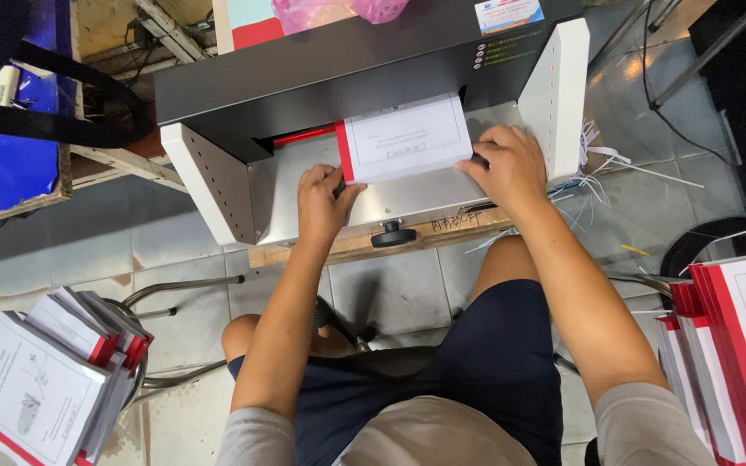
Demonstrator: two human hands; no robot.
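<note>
The white booklet [407,138] with the red spine strip is lying flat on the steel bed [304,194] of the paper cutter [347,60], its far edge reaching toward the dark slot. The left hand [323,200] is pressing at its near left corner, fingers curled; the right hand [504,164] is lying flat over its right edge, fingers together. A small white and blue label [508,14] is sitting on the cutter's top right, with a column of tiny round symbols below it, too small to make out. Stacks of red-spined booklets are waiting on a stool at left [45,380] and, cut off by the frame, at right [727,354]. White paper trimmings [593,168] are littering the floor beyond the bed's right edge.
</note>
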